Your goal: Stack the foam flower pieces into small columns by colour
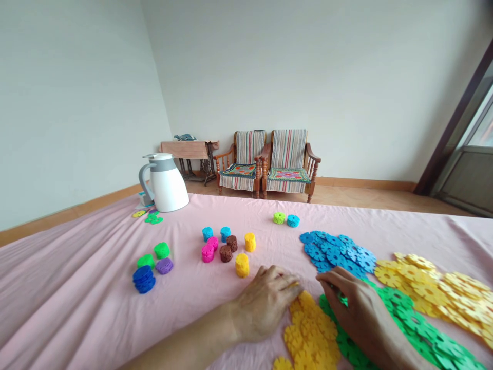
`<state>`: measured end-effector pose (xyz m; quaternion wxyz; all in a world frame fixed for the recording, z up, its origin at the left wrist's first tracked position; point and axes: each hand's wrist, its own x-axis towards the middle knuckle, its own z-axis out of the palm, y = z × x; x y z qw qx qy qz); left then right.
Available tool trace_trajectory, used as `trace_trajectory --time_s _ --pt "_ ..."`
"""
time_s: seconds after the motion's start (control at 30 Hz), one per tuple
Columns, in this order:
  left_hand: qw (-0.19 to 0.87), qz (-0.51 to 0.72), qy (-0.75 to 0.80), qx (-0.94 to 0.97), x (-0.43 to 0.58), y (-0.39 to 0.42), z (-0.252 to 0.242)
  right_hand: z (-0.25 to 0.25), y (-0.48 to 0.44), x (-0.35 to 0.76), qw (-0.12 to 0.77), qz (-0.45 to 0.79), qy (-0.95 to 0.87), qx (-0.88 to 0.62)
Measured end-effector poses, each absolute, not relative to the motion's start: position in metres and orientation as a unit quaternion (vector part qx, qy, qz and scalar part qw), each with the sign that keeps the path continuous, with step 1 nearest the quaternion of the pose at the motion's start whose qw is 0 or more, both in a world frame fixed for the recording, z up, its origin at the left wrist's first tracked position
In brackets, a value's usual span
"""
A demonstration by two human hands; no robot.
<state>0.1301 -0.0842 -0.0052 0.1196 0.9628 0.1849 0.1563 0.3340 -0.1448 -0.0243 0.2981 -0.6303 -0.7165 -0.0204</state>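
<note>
My left hand is closed at the near edge of the table's middle, its fingers curled down beside a heap of orange flower-shaped discs. A bit of orange disc shows at its fingertips. Over a spread of green discs, my right hand has its thumb and forefinger pinched; whatever is between them is hidden. Blue discs lie just beyond it, and pale yellow discs to the right. Two yellow stacks stand upright ahead of my left hand.
Small stacks in pink, brown, dark blue and purple stand on the pink cloth. A lime stack is farther back. A white jug stands at the far left, with two chairs beyond the table.
</note>
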Motion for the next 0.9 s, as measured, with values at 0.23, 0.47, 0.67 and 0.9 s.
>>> trace_trajectory --time_s 0.23,0.47,0.67,0.9 --pt "0.161 0.164 0.2 0.953 0.128 -0.08 -0.003 -0.025 -0.146 0.335 0.278 0.001 -0.72 -0.635" --pt "0.206 0.212 0.207 0.933 0.123 -0.081 -0.007 -0.023 -0.148 0.333 0.267 0.029 -0.711 -0.65" --pt "0.268 0.351 0.313 0.841 0.1 -0.065 0.008 -0.021 -0.149 0.333 0.266 0.035 -0.708 -0.653" --pt "0.4 0.207 0.273 0.85 0.094 -0.068 0.011 -0.025 -0.147 0.336 0.258 0.042 -0.714 -0.649"
